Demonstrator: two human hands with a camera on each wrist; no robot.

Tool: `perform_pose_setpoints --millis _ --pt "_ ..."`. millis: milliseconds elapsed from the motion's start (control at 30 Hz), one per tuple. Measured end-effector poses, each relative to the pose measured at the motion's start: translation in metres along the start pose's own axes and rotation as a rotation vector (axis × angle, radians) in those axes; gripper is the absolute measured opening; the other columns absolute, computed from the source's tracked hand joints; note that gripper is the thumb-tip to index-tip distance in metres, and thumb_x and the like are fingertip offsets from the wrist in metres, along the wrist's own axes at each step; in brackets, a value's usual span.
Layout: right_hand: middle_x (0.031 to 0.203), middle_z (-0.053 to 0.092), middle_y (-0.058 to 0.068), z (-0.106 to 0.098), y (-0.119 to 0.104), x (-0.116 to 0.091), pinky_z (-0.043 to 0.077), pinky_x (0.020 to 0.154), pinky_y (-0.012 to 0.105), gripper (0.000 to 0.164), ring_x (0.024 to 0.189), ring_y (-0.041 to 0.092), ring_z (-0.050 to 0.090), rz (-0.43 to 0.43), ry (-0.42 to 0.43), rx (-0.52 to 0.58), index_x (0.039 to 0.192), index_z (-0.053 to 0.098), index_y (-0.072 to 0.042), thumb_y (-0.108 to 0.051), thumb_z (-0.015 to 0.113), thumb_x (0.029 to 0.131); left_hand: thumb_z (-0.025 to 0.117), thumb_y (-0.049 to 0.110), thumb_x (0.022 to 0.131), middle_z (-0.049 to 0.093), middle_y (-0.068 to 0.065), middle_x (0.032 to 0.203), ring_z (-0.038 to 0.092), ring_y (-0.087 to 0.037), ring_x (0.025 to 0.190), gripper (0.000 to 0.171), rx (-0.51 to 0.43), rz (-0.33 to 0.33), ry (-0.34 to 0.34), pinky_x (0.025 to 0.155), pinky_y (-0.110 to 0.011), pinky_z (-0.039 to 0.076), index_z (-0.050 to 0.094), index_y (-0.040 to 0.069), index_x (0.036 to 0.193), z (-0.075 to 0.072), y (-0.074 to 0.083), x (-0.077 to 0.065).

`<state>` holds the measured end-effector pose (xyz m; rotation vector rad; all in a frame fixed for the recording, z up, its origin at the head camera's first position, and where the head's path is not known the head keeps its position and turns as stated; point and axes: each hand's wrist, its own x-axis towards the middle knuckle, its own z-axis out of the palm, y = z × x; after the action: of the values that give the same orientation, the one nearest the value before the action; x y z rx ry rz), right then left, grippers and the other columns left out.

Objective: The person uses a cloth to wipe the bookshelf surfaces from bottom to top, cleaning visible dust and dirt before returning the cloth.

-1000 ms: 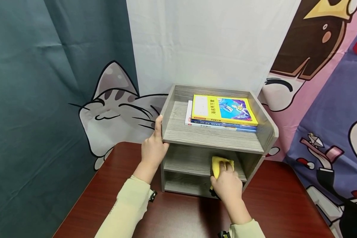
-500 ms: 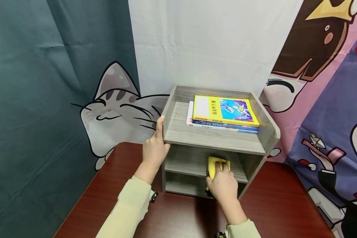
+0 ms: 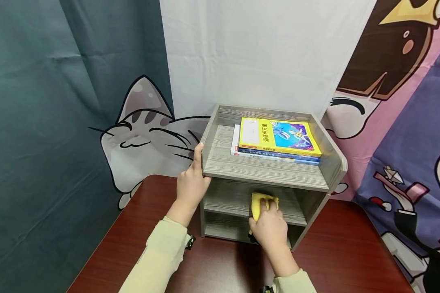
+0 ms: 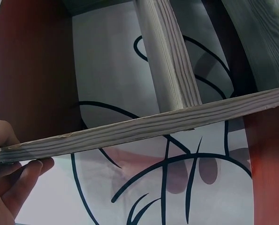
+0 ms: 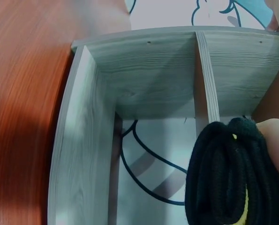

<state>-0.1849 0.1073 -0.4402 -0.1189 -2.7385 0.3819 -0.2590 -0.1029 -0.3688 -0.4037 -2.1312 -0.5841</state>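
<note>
A small grey wood-grain bookshelf (image 3: 220,160) stands on the table. My left hand (image 3: 192,183) grips its left side panel near the top; in the left wrist view, fingers and thumb lie on either side of the panel's edge (image 4: 130,125). My right hand (image 3: 270,228) holds a folded cloth (image 3: 256,204), yellow on top, against the middle board (image 3: 225,199). Seen from the right wrist, the cloth (image 5: 219,173) shows its black side with a strip of yellow. The right palm and the cloth's underside are hidden in the head view.
Several stacked books (image 3: 275,138), a yellow one uppermost, lie on the bookshelf's top board. The reddish-brown table (image 3: 212,268) extends around its base. Behind hang a white and green backdrop (image 3: 271,53) and a cartoon-printed cloth (image 3: 407,134).
My right hand has slid the cloth leftward along the middle board. The left hand keeps its grip on the side panel, and the head view has shifted slightly.
</note>
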Motion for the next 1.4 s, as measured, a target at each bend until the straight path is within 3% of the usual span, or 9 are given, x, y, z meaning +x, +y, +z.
perform_pose_setpoints --millis 433,900,1100,1300,1400 --pt "0.121 0.049 0.024 0.003 -0.01 0.001 0.047 0.061 0.054 0.064 0.091 0.044 0.054 -0.012 -0.018 0.005 0.126 0.054 -0.002 -0.034 0.069 0.072 0.076 0.001 0.065 0.06 -0.019 0.116 0.039 -0.02 0.037 0.096 0.003 -0.001 -0.004 0.036 -0.034 0.032 0.018 0.017 0.14 0.002 -0.001 -0.001" --pt "0.12 0.049 0.024 0.007 -0.021 0.001 0.047 0.06 0.053 0.065 0.089 0.043 0.054 -0.025 -0.008 0.008 0.126 0.054 -0.002 -0.033 0.069 0.071 0.076 0.001 0.066 0.062 -0.02 0.113 0.042 -0.022 0.037 0.095 0.002 0.004 0.003 0.036 -0.035 0.034 0.019 0.016 0.14 0.001 0.0 -0.001" --pt "0.119 0.049 0.023 0.008 -0.023 0.0 0.047 0.058 0.053 0.064 0.088 0.043 0.054 -0.038 0.007 0.015 0.125 0.055 -0.002 -0.032 0.07 0.071 0.077 0.007 0.066 0.064 -0.021 0.106 0.037 -0.018 0.035 0.098 0.003 0.032 -0.072 0.035 -0.031 0.031 0.015 0.015 0.141 -0.008 -0.001 0.002" --pt "0.119 0.049 0.024 0.01 -0.022 0.0 0.047 0.055 0.053 0.064 0.088 0.044 0.054 -0.048 0.022 0.021 0.125 0.055 -0.002 -0.032 0.07 0.071 0.079 0.031 0.069 0.06 -0.011 0.069 0.039 -0.015 0.037 0.098 -0.052 0.067 -0.205 0.037 -0.031 0.033 0.016 0.018 0.142 -0.025 -0.009 0.008" --pt "0.119 0.049 0.024 0.009 -0.022 0.0 0.047 0.055 0.053 0.064 0.088 0.044 0.054 -0.044 0.013 0.022 0.125 0.055 -0.002 -0.032 0.071 0.071 0.073 0.043 0.075 0.053 -0.006 0.062 0.041 -0.015 0.039 0.09 -0.101 0.065 -0.255 0.039 -0.03 0.034 0.018 0.02 0.142 -0.033 -0.012 0.012"
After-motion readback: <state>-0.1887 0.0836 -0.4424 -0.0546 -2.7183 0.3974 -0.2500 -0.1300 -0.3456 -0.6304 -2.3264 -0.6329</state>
